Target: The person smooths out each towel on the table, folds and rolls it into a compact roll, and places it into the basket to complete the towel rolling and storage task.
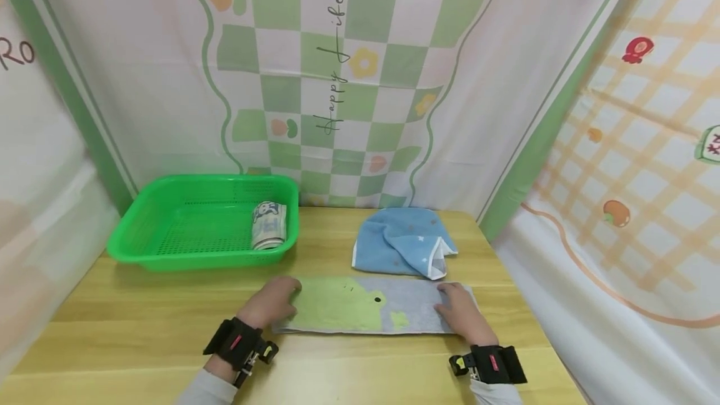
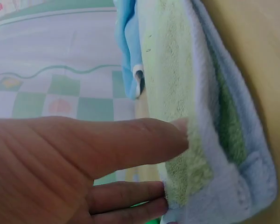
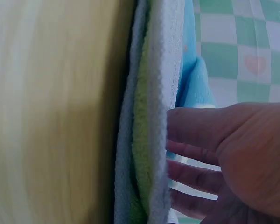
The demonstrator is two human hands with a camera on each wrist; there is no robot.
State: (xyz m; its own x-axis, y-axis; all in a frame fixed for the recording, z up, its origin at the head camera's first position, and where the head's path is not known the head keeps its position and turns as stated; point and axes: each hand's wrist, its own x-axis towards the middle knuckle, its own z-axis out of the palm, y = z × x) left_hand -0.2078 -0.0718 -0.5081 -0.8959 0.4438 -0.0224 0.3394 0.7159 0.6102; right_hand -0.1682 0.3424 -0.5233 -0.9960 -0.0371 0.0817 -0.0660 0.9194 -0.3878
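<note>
A folded towel (image 1: pixel 360 305), green and grey with a cartoon animal on it, lies flat across the front of the wooden table. My left hand (image 1: pixel 271 304) rests at its left end, thumb and fingertips touching the top layer. At the right end, the fingers of my right hand (image 1: pixel 460 312) touch the grey part. In the left wrist view the towel's edge (image 2: pixel 210 116) shows stacked layers with green between grey. The right wrist view has the same layered front edge (image 3: pixel 151 140), the fingers fairly straight against the top.
Behind the towel lies a crumpled blue cloth (image 1: pixel 394 245) with white trim. A green plastic basket (image 1: pixel 197 260) stands at the back left, holding a rolled patterned cloth (image 1: pixel 269 225). Printed curtains (image 1: pixel 349 80) hang behind the table (image 1: pixel 360 367) and at both sides.
</note>
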